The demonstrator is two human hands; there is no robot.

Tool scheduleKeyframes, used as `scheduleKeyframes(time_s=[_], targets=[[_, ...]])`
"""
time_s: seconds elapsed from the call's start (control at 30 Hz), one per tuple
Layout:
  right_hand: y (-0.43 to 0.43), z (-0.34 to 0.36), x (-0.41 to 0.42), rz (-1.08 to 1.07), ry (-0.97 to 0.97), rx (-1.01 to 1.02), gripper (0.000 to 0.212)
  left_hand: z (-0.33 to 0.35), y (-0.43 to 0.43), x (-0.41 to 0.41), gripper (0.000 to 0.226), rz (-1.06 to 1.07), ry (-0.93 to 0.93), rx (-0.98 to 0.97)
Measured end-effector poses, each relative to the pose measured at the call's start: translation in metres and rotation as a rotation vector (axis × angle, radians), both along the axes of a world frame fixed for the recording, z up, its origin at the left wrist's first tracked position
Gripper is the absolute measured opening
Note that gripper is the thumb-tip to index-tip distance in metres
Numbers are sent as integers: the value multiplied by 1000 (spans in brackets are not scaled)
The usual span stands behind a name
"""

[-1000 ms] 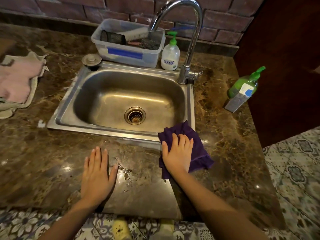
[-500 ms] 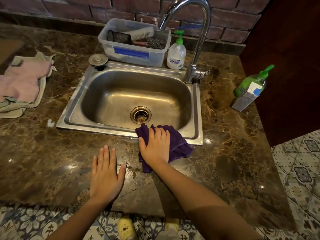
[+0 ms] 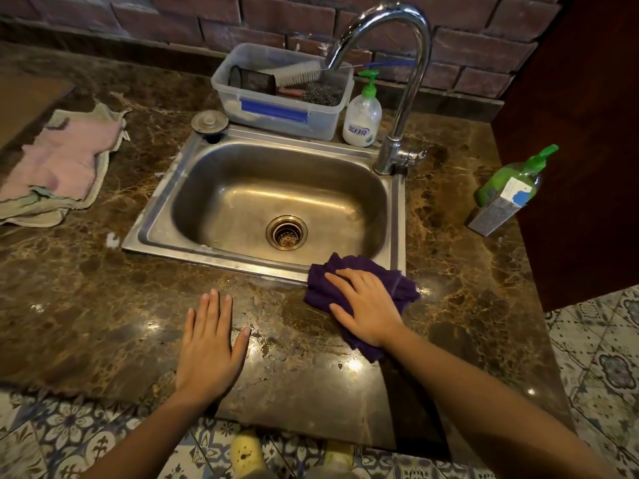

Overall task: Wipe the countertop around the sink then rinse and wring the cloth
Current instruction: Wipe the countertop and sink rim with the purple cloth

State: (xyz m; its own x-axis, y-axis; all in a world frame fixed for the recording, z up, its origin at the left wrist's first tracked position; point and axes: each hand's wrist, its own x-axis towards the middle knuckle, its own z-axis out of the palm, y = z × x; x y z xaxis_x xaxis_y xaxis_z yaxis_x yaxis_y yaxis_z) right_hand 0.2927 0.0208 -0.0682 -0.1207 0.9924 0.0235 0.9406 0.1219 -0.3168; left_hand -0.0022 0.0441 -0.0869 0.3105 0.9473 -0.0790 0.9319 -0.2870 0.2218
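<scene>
Pressed flat under the right hand (image 3: 370,307), fingers straight, the purple cloth (image 3: 363,281) overlaps the sink (image 3: 214,252) rim; the left hand (image 3: 207,347) is laid flat, holding nothing, on the marble countertop (image 3: 86,305).

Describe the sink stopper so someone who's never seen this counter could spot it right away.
Start at the steel sink set in the brown marble countertop. Go to the sink's back left corner, just left of the clear plastic tub. The sink stopper sits there: a small round grey metal disc with a raised knob, the only flat metal piece among plastic bottles and cloths.
</scene>
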Motion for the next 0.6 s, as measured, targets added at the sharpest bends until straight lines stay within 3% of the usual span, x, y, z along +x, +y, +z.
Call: scheduleKeyframes(time_s=[0.3,0.5,0.6], targets=[[-25,0,45,-113,-59,42,50,-1,0,1,76,0,23,3],[-2,-14,-40,-702,-73,120,47,4,0,4,81,-10,18,1],[16,-11,-72,-781,-80,96,49,6,0,6,83,-13,4,12]])
